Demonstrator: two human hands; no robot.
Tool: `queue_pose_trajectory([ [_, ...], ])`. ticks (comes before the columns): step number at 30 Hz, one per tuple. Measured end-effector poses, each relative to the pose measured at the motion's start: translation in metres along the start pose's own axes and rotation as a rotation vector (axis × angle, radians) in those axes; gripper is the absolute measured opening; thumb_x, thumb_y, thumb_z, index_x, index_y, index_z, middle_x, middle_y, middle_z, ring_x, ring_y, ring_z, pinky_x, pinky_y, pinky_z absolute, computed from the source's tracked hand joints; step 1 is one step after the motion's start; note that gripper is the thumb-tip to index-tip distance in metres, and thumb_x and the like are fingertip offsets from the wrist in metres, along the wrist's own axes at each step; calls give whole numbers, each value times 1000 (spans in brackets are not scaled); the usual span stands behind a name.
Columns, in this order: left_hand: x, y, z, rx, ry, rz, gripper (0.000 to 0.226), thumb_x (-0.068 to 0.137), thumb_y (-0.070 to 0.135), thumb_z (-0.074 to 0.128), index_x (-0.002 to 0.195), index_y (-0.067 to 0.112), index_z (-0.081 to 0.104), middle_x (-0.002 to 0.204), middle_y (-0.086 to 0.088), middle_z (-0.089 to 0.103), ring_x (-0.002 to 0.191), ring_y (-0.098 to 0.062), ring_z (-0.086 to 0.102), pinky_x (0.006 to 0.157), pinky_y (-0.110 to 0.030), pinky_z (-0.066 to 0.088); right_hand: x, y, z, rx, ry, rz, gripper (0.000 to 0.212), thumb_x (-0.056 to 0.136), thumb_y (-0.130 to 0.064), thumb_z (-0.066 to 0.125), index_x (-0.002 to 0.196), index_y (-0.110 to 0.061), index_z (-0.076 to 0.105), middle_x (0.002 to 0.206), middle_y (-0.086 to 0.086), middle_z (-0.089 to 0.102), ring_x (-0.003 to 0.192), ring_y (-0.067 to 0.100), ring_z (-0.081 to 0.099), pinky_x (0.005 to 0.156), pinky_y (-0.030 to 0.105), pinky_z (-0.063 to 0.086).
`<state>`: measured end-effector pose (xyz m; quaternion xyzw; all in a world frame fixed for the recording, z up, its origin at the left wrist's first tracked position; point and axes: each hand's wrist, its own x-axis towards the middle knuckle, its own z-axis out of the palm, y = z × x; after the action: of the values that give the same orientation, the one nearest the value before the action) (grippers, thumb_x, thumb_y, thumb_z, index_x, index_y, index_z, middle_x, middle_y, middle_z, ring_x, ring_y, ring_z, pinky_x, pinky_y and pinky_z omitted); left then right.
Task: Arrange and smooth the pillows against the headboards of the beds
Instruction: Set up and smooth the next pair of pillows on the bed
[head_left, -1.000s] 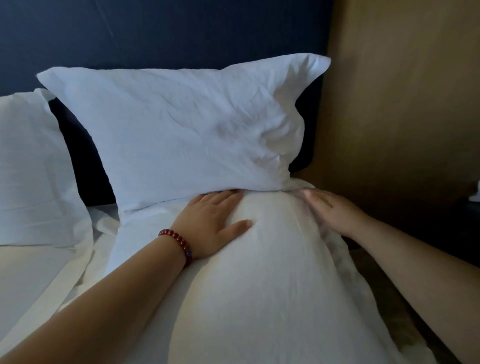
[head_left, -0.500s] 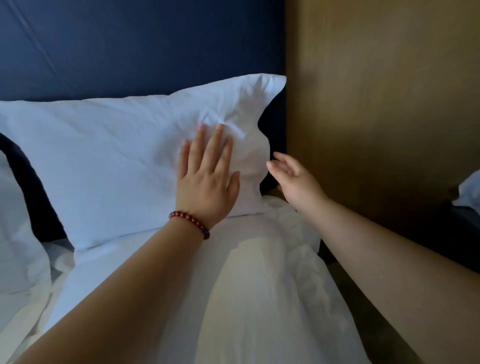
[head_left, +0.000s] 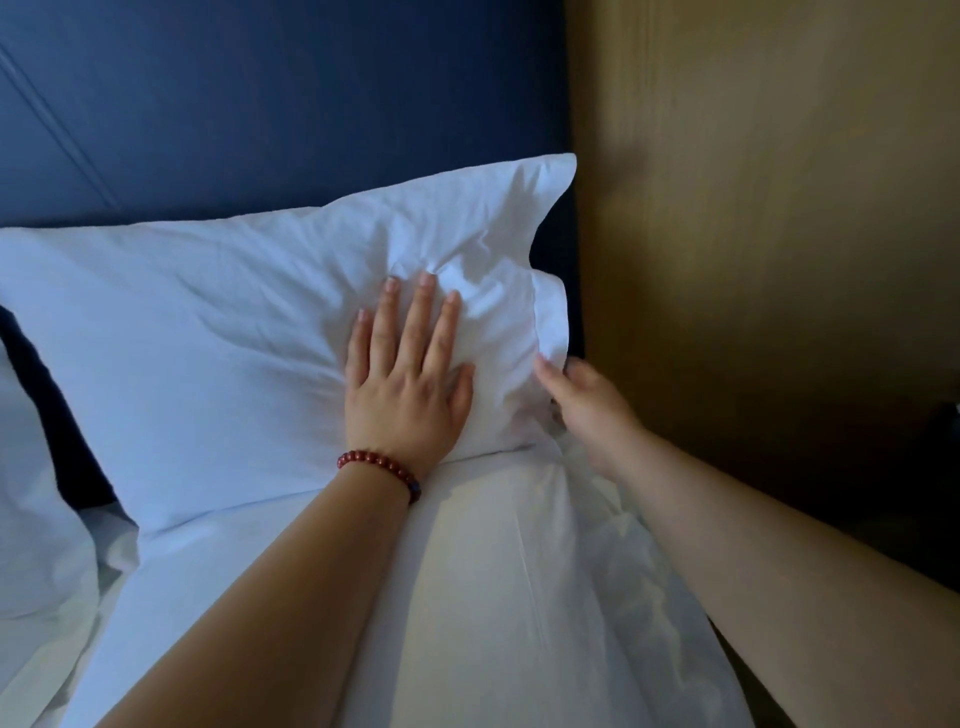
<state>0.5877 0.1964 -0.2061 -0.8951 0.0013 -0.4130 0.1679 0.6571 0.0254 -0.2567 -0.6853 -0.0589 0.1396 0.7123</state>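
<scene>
A white pillow (head_left: 218, 364) leans upright against the dark blue headboard (head_left: 270, 104) at the bed's right end. My left hand (head_left: 410, 384), with a red bead bracelet on the wrist, lies flat with straight fingers pressed into the pillow's right part, denting the fabric. My right hand (head_left: 587, 405) is at the pillow's right edge, thumb in front and fingers behind the hanging flap, pinching it. A second white pillow (head_left: 36, 519) shows partly at the left edge.
A white duvet (head_left: 493, 597) bulges up below the pillow, between my forearms. A tan wooden wall panel (head_left: 753, 234) stands close on the right of the headboard. A dark gap (head_left: 883, 519) runs beside the bed on the right.
Both hands left the duvet and rose to the pillow. My left hand now presses higher on its right part, and my right hand closed in from the air and took the pillow's right flap.
</scene>
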Motion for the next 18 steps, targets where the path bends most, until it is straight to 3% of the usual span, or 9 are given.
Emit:
queue_pose_trajectory([
  [2, -2, 1, -1, -2, -16, -2, 63, 95, 42, 45, 151, 18, 30, 159, -6, 22, 148, -31, 13, 120, -46, 8, -3, 13, -5, -109, -14, -9, 24, 84, -37, 73, 77, -17, 62, 70, -3, 63, 61, 11, 58, 58, 24, 42],
  [5, -6, 3, -2, -8, -51, -4, 64, 95, 43, 43, 152, 18, 28, 160, -6, 20, 148, -31, 11, 120, -46, 7, 6, 12, -18, -119, 293, -164, 29, 86, -35, 70, 72, -11, 62, 66, 13, 59, 64, 19, 55, 62, 36, 47],
  [6, -7, 3, -2, -5, -63, -3, 64, 95, 44, 43, 152, 18, 27, 160, -6, 20, 148, -31, 10, 120, -46, 7, 7, 9, -18, -80, 358, -185, 26, 88, -35, 68, 77, -12, 65, 68, 11, 63, 67, 19, 57, 66, 38, 51],
  [8, -8, 4, -4, -1, -79, -2, 65, 96, 45, 42, 152, 17, 26, 160, -7, 19, 149, -31, 10, 120, -46, 7, 1, 9, -15, -77, 309, -145, 24, 90, -41, 64, 88, -18, 66, 74, -1, 64, 73, 17, 61, 69, 36, 49],
  [10, -10, 5, -6, -5, -100, -3, 65, 96, 46, 41, 153, 18, 25, 161, -7, 17, 149, -30, 9, 120, -46, 7, -9, 21, -9, -133, 105, 41, 32, 87, -50, 64, 96, -20, 66, 84, -5, 66, 81, 17, 64, 70, 31, 49],
  [12, -14, 8, -7, -9, -126, 6, 66, 96, 47, 40, 153, 17, 24, 161, -8, 17, 149, -31, 9, 120, -47, 8, -14, 36, -8, -144, -40, 150, 20, 84, -39, 72, 90, -20, 67, 82, -2, 69, 79, 16, 65, 67, 28, 50],
  [13, -16, 9, -8, -13, -136, 15, 65, 96, 47, 40, 153, 17, 25, 161, -9, 17, 149, -31, 9, 120, -47, 8, -15, 39, -10, -124, 11, 133, 13, 85, -29, 73, 81, -20, 66, 75, 0, 67, 73, 18, 64, 64, 28, 50],
  [15, -18, 10, -11, -31, -159, 28, 65, 95, 46, 43, 152, 18, 28, 160, -10, 19, 148, -32, 11, 119, -49, 9, -10, 41, -18, -77, 234, 54, 20, 87, -20, 71, 71, -20, 60, 64, 1, 59, 66, 22, 59, 64, 33, 52],
  [18, -27, 15, -22, -101, -227, 85, 65, 93, 51, 41, 150, 20, 34, 159, -8, 23, 148, -34, 12, 118, -54, 13, -18, 34, -21, -76, 294, 39, 17, 92, -35, 63, 83, -20, 62, 73, 3, 63, 71, 22, 62, 71, 39, 53],
])
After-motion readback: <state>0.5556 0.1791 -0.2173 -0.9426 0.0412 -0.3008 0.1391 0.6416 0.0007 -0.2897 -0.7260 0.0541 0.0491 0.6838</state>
